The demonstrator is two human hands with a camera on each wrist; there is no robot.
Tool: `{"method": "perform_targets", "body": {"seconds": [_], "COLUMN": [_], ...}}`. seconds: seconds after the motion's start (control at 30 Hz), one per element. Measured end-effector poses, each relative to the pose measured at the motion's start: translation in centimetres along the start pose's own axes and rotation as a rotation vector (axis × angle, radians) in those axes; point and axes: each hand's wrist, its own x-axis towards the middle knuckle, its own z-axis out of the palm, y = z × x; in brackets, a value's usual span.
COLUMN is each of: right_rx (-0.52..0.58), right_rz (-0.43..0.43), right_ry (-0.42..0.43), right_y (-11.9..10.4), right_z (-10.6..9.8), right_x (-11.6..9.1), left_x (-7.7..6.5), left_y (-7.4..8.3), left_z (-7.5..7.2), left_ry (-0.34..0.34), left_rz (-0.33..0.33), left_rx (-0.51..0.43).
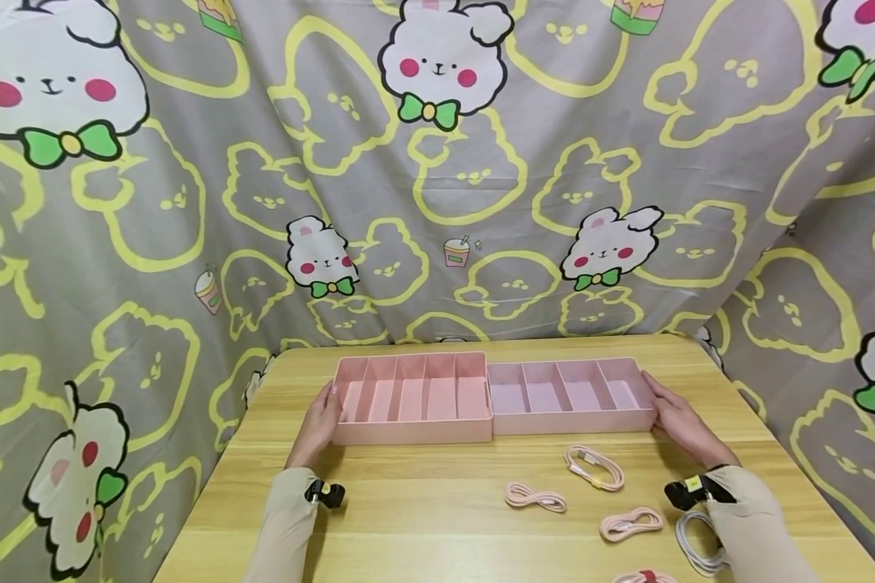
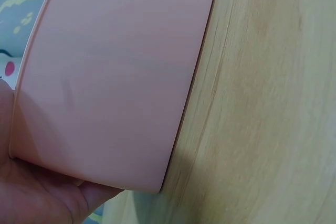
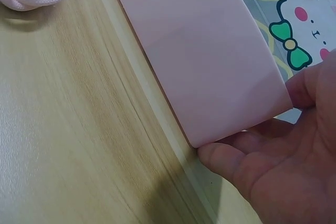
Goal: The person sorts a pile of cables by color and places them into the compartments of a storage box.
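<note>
A pink divided box (image 1: 411, 432) and a lilac divided box (image 1: 572, 422) stand end to end on the wooden table, their inner ends meeting. Several narrow compartments run across each one, with nothing lying in them. My left hand (image 1: 323, 414) rests against the outer end of the pink box, fingers extended along its wall. At the opposite end, my right hand (image 1: 684, 419) lies against the lilac box's end wall. In the right wrist view, fingers of the right hand (image 3: 294, 166) touch the lower corner and reach near the rim. The left wrist view shows the left hand (image 2: 39, 195) under the pink end.
Coiled pink cables (image 1: 535, 498) lie on the table (image 1: 408, 518) in front of the lilac box. Another pink coil (image 1: 631, 525) and a grey-white cable (image 1: 689, 546) are by the right forearm. A patterned curtain (image 1: 437, 186) hangs behind and beside the table.
</note>
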Motion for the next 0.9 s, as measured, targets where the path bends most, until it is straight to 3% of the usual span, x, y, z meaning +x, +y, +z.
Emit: {"method": "perform_targets", "body": {"seconds": [0.6, 0.77, 0.9], "right_rx": [0.0, -0.005, -0.013], "right_rz": [-0.006, -0.016, -0.013], "right_ry": [-0.001, -0.001, 0.002], "right_y": [0.79, 0.84, 0.63], "right_z": [0.15, 0.1, -0.08], "right_x": [0.33, 0.33, 0.27], "left_x": [-0.31, -0.51, -0.72], "left_y": [-0.55, -0.42, -0.2], "left_z": [0.03, -0.35, -0.89], "left_ry": [-0.019, -0.035, -0.088], "left_rz": [0.04, 0.073, 0.087], "left_rx": [-0.044, 0.039, 0.101]}}
